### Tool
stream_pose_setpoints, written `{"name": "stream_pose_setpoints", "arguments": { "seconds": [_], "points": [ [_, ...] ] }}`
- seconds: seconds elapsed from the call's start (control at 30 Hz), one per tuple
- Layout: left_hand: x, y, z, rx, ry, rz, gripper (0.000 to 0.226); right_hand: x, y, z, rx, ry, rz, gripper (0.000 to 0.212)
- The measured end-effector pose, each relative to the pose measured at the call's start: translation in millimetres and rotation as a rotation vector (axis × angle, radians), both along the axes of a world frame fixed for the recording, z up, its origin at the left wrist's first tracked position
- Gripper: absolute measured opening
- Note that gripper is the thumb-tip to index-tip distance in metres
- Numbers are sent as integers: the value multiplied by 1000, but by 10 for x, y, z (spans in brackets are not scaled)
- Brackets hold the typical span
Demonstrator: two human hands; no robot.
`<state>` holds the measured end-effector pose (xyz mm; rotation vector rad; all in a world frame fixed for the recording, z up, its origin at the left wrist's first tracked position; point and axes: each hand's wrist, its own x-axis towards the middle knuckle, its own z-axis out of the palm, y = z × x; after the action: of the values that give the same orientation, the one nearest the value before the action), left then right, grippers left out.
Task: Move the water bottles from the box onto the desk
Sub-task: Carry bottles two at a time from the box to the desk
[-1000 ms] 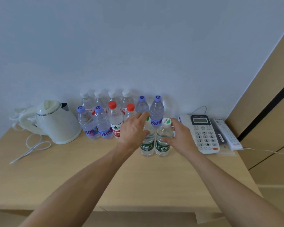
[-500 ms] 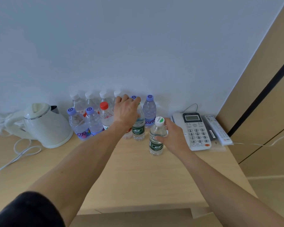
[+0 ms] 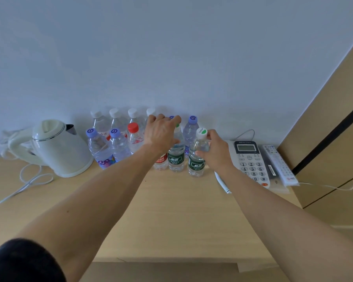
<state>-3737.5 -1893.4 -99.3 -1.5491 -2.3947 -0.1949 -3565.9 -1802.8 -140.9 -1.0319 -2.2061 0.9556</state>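
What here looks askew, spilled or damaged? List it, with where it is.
No spill or damage shows. Every visible bottle stands upright, including the green-label bottle that the right hand grips. The only untidy spot is the kettle's white cord, lying in loose loops on the desk at the left.

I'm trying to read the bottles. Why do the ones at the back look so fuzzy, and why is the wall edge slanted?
Head view: the white-capped bottles by the wall look soft and pale, their labels unreadable, while the green-label bottle in the right hand is sharper. Head view: the wide lens bends the picture, so the wooden panel leans. Head view: light is even, shadows faint.
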Motion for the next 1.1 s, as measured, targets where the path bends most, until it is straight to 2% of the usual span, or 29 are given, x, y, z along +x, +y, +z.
{"name": "stream_pose_setpoints", "arguments": {
  "seconds": [0.17, 0.33, 0.5, 0.63, 0.73, 0.8, 0.97, 1.1],
  "points": [
    [-75, 4, 85, 31, -158, 6, 42, -206, 131, -18, 42, 5, 17, 50],
    [-131, 25, 162, 22, -248, 43, 47, -280, 214, -59, 95, 1, 35, 49],
    [-97, 40, 179, 25, -320, 57, 45, -232, 275, -88, 51, 16, 47, 51],
    [-139, -16, 232, -33, -243, 3, 62, -224, 279, -110, 45, 17, 54, 52],
    [-261, -102, 309, -149, 4, 31, 40, -225, 278, -100, 57, 11, 58, 54],
    [-320, -158, 321, -245, 105, 92, 32, -228, 273, -98, 57, 7, 61, 55],
    [-347, -149, 323, -274, 79, 107, 17, -232, 271, -76, 60, -11, 61, 56],
    [-370, -141, 335, -259, -15, 77, 20, -235, 261, -65, 65, -21, 57, 56]
  ]
}}
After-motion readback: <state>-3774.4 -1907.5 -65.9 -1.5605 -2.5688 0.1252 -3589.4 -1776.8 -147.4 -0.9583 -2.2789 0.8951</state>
